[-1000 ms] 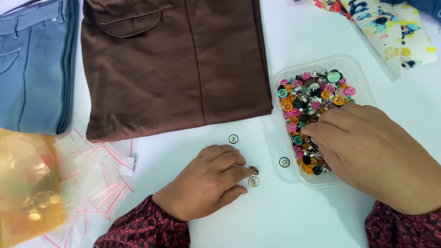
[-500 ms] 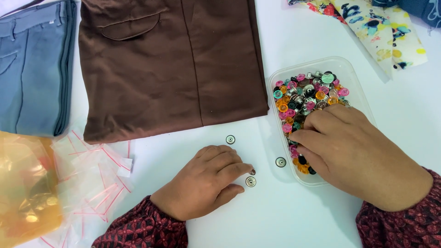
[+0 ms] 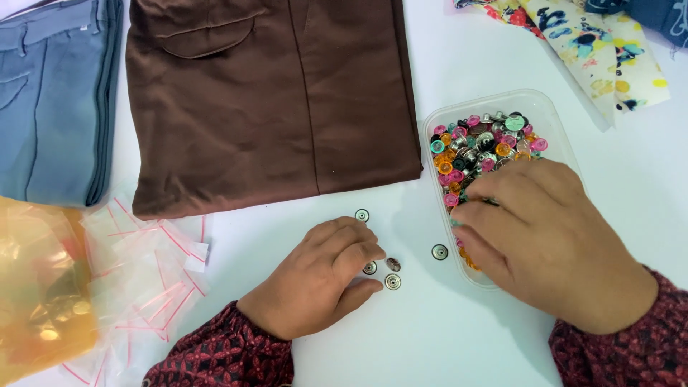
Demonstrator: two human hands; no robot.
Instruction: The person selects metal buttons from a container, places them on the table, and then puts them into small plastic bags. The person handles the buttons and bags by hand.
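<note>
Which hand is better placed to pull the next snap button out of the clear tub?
Right. The right hand already lies over the clear tub, fingers among the coloured buttons. The left hand rests on the table by loose metal buttons.

**What I am wearing**

Both of my arms are covered by long sleeves of one and the same fabric: a dark red cloth printed all over with a fine black pattern, dense and lacy, somewhere between small florals and scrollwork. My dark red patterned left sleeve [image 3: 222, 355] ends at the wrist in a plain edge, with no cuff button or band that I can make out. My dark red patterned right sleeve [image 3: 631, 344] ends the same way and looks a little fuller around the forearm. My bare left hand [image 3: 315, 279] and my bare right hand [image 3: 545, 240] carry no gloves, and I see no rings, watch or bracelet on the parts that show. The fingernails are short and unpainted.
</note>
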